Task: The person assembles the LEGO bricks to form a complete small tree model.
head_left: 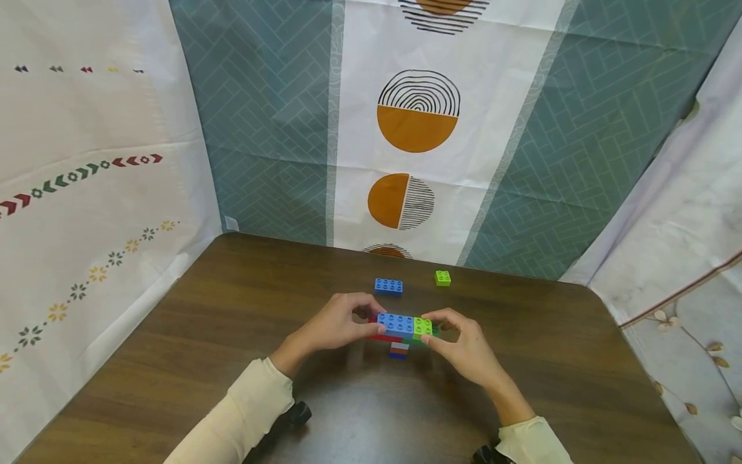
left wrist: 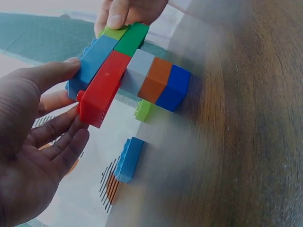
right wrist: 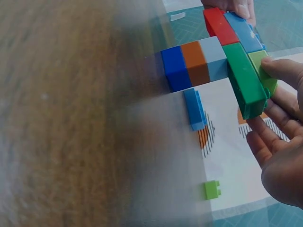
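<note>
A stack of toy building bricks stands on the table. At its foot a dark blue brick [left wrist: 173, 88], an orange brick [left wrist: 155, 80] and a pale grey brick [left wrist: 137, 71] form a narrow column. Across the column's top lie a red brick [left wrist: 106, 85] and a green brick [right wrist: 246, 80], end to end. Over these sit a light blue brick [head_left: 395, 324], studs up, and a small lime brick [head_left: 422, 328]. My left hand [head_left: 343, 321] pinches the light blue brick's left end between thumb and fingers. On the other side, my right hand [head_left: 466, 345] pinches the lime brick.
Behind the stack a loose blue brick [head_left: 388, 287] lies on the brown wooden table [head_left: 243, 303]. Farther right is a loose small lime brick [head_left: 443, 278]. Patterned cloth [head_left: 272, 129] hangs along the table's back edge, with white cloths at both sides.
</note>
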Action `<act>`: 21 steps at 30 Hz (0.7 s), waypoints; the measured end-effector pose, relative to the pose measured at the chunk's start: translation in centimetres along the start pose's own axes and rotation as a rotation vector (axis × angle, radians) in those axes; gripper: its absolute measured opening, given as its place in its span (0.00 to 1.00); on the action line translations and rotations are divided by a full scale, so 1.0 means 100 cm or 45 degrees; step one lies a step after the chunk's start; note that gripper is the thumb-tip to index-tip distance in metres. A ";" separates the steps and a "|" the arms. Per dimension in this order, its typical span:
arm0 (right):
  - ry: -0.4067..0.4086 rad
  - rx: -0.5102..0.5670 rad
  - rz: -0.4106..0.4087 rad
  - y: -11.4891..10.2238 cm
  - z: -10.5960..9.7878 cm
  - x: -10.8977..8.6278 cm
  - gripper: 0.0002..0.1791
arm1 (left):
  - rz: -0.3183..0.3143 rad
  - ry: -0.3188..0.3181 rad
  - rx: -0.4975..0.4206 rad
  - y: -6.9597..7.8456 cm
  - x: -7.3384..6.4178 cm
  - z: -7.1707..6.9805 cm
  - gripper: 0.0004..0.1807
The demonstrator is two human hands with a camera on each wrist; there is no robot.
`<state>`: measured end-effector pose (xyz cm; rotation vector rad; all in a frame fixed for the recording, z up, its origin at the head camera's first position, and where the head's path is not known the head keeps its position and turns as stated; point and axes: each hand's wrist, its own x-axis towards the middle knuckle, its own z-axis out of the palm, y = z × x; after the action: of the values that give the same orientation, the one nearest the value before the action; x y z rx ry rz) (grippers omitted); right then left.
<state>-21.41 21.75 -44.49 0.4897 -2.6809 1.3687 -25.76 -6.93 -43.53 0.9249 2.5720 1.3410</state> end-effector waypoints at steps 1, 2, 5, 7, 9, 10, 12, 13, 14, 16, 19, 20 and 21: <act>0.010 0.000 -0.003 0.000 0.000 0.000 0.17 | 0.000 0.001 0.000 0.000 0.000 0.000 0.14; 0.019 -0.001 -0.002 0.001 0.000 -0.001 0.17 | 0.000 0.003 -0.003 0.001 0.000 0.000 0.14; 0.042 0.002 0.005 0.001 0.002 -0.002 0.18 | -0.001 0.007 -0.015 0.000 0.000 0.000 0.14; 0.054 -0.009 0.001 0.001 0.004 -0.002 0.18 | -0.004 0.011 -0.019 0.000 -0.001 0.000 0.14; 0.062 -0.020 -0.012 0.001 0.005 -0.001 0.18 | -0.012 0.017 -0.017 -0.001 -0.002 -0.001 0.14; 0.065 -0.026 -0.019 0.001 0.006 0.000 0.18 | -0.015 0.020 -0.015 -0.002 -0.002 -0.002 0.13; 0.067 -0.039 -0.031 0.000 0.007 0.000 0.18 | -0.019 0.021 -0.011 -0.002 -0.003 -0.002 0.13; 0.068 -0.043 -0.034 0.000 0.007 0.000 0.18 | -0.016 0.018 -0.010 -0.002 -0.002 -0.002 0.13; 0.071 -0.047 -0.036 0.000 0.007 0.000 0.19 | -0.016 0.014 -0.010 -0.002 -0.002 -0.002 0.13; 0.078 -0.058 -0.040 0.001 0.006 -0.001 0.19 | -0.007 0.005 -0.011 -0.002 -0.002 -0.001 0.13; 0.082 -0.082 -0.044 0.001 0.005 -0.003 0.19 | -0.007 -0.005 -0.013 0.000 -0.001 0.000 0.14; 0.080 -0.083 -0.043 0.001 0.004 -0.003 0.19 | -0.011 -0.005 -0.015 0.000 0.000 0.000 0.13; 0.078 -0.081 -0.039 0.001 0.003 -0.004 0.19 | -0.010 -0.007 -0.017 0.001 0.000 0.000 0.13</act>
<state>-21.05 21.64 -44.83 0.4729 -2.6477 1.2647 -25.72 -6.83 -43.45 0.9135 2.5571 1.3499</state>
